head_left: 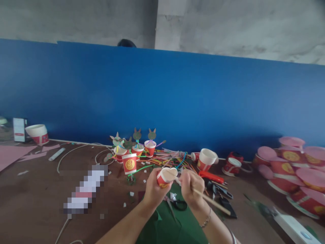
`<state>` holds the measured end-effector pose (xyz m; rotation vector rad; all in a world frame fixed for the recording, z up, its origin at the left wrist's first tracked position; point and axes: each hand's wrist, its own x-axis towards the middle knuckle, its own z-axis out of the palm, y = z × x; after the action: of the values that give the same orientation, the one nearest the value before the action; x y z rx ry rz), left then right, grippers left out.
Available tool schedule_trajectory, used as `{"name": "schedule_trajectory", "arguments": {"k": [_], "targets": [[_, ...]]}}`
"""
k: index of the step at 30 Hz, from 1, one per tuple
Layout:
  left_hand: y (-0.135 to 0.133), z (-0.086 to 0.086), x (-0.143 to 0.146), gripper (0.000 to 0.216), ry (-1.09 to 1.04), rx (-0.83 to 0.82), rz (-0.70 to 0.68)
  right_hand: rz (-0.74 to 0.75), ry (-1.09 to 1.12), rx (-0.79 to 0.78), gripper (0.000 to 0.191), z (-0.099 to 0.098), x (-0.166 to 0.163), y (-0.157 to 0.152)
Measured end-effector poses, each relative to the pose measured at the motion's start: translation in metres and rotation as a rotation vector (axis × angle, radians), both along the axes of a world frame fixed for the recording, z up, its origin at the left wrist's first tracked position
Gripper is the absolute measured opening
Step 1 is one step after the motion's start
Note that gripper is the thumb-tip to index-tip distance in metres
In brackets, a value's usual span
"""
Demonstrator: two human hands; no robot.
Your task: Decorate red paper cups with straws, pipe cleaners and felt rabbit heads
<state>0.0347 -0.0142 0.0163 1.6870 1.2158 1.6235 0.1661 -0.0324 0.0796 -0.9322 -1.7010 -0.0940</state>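
In my left hand (153, 189) is a small red-and-white paper cup (165, 183) with a gold emblem, its mouth tilted toward me. The fingers wrap round its side. My right hand (192, 188) is closed round a pale wooden stick (215, 202) that slants down to the right. Its other end is hidden by the fingers, close to the cup's rim. Below the hands lie a pair of scissors (171, 208) with dark handles and a sheet of green paper (175, 230). Another red paper cup (129, 164) stands left of my left hand.
Behind are several cups with paper animal heads (151, 135) and a heap of coloured pipe cleaners (166, 156). To the right are white-topped cups (207, 158), an orange tool (212, 176) and stacked cups with pink discs (291, 156). A blue partition (162, 95) stands behind the table.
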Motion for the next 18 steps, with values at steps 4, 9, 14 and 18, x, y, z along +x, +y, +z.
{"name": "schedule_trajectory", "arguments": {"k": [4,9,14,18], "targets": [[-0.002,0.001,-0.001,0.043,-0.033,-0.035,-0.046,-0.034,0.017,-0.161,0.028,-0.007,-0.006,0.005],[0.009,0.001,-0.007,0.039,-0.113,-0.127,0.003,0.119,-0.115,-0.356,0.015,0.004,-0.009,0.004],[0.025,-0.004,-0.017,0.042,-0.285,-0.187,0.086,0.089,-0.009,-0.443,0.007,0.032,0.005,-0.006],[0.026,-0.004,-0.018,0.048,-0.399,-0.166,-0.014,-0.018,-0.048,-0.519,0.014,0.039,0.025,0.002]]}}
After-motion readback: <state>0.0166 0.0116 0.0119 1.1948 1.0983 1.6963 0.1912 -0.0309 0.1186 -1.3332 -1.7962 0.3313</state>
